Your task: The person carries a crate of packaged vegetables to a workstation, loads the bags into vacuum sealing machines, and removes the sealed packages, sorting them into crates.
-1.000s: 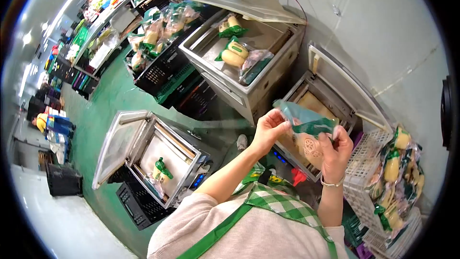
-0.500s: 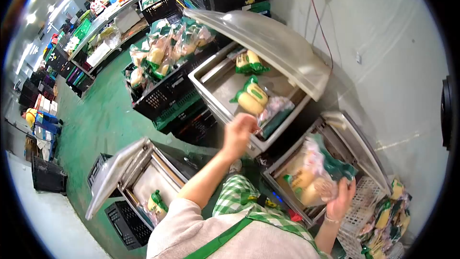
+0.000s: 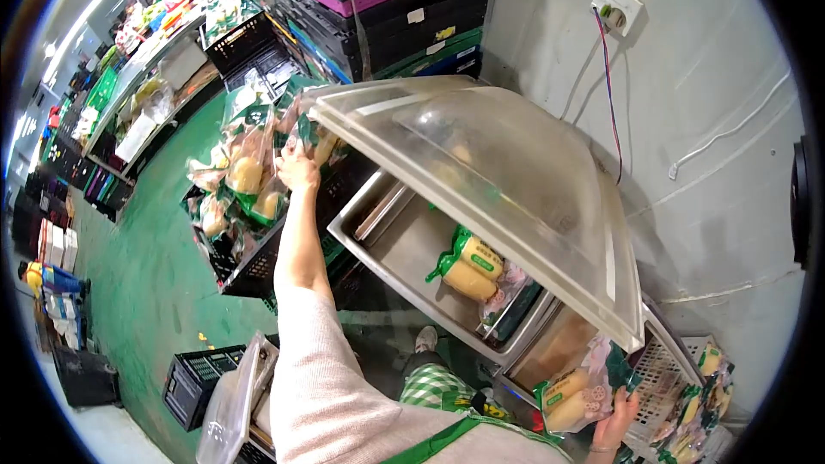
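L hand (image 3: 298, 170) just went to clear green-topped bags (image 3: 246, 175), R edge of black plastic crate (image 3: 249, 271); can't tell grip. R hand (image 3: 614, 425) holds clear yellow-roll bag (image 3: 567, 399), small silver metal box's (image 3: 548, 342) near edge. Both busy.

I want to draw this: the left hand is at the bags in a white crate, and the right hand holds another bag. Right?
Not quite: the head view shows that the crate is black, not white. The left hand is at the bags in it, and the right hand holds another bag.
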Tool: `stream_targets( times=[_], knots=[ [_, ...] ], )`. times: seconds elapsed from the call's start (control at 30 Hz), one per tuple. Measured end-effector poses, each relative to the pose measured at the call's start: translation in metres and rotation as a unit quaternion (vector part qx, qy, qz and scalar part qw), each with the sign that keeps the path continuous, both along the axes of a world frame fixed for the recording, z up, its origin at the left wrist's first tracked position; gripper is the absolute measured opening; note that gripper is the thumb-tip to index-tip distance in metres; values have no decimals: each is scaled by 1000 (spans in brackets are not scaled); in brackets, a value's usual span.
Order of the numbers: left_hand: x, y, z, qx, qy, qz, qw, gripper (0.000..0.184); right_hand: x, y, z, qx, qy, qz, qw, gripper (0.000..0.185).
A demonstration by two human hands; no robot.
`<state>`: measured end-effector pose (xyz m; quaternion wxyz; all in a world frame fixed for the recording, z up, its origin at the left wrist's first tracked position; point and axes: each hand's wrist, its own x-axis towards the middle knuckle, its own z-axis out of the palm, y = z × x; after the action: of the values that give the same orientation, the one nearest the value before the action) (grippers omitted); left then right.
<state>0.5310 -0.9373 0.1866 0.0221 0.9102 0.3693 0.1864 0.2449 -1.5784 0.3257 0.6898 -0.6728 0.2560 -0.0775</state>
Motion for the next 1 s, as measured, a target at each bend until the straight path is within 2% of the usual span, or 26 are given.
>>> stream_targets(
  times=[0.07,0.13,0.2,0.23,0.27,0.33,0.37,0.4,0.43,0.47,0.5,0.53,0.57,0.6,0.63,0.67,0.7,0.73,0.77,0.9,0.97,1.0],
  knots=[
    [5,24,-13,-8,-66,-21,998,29,6,18,-1,-14,5,-28,999,8],
    [0,38,-13,-2,-144,17,989,24,-3,2,-28,-2,16,-22,1000,10],
    [-20,36,22,-145,-258,-14,955,22,0,6,-33,17,23,-22,999,17],
    [-31,37,35,-119,-266,7,957,17,4,10,-32,9,26,-21,999,19],
    [-38,54,28,7,-308,-38,951,14,8,14,-31,1,28,-20,999,21],
    [-56,48,53,22,-359,-71,931,13,18,12,-36,-26,12,6,1000,21],
    [-69,21,83,-97,-407,-67,906,13,20,11,-34,-42,5,13,999,20],
    [-78,23,91,44,-417,-116,901,13,24,22,-21,-60,43,-37,997,25],
    [-94,26,93,-3,-340,-87,936,13,24,15,-27,-34,-11,8,999,27],
    [-106,32,79,216,-328,-72,917,18,23,8,-24,-76,8,34,997,26],
    [-116,21,88,12,-487,-232,842,20,23,9,-19,-52,22,42,998,22],
    [-138,-16,118,22,-444,-209,871,19,19,9,-18,-65,-4,30,997,16],
    [-161,-53,149,35,-398,-186,898,18,4,-17,-41,-149,30,29,988,11],
    [-172,-60,154,9,-491,-231,840,18,5,-20,-43,-197,21,24,980,21],
    [-189,-64,157,-65,-577,-361,730,16,-4,-31,-46,-211,17,21,977,25],
    [-210,-89,167,43,-524,-294,798,15,-14,-42,-50,-220,6,31,975,30],
    [-225,-107,167,67,-537,-264,798,14,-24,-50,-57,-231,4,29,973,32],
    [-246,-149,182,-9,-487,-209,848,13,-34,-59,-64,-240,2,34,970,35],
    [-261,-172,180,-82,-491,-267,825,13,-41,-65,-66,-238,-32,38,970,35],
    [-325,-257,101,-290,-419,-300,806,11,-83,-102,-66,-363,1,69,929,26],
    [-347,-340,98,-430,-349,-332,764,15,-106,-125,-74,-370,26,76,925,24],
    [-354,-385,109,-427,-267,-320,803,15,-118,-140,-79,-375,42,78,923,24]
  ],
)
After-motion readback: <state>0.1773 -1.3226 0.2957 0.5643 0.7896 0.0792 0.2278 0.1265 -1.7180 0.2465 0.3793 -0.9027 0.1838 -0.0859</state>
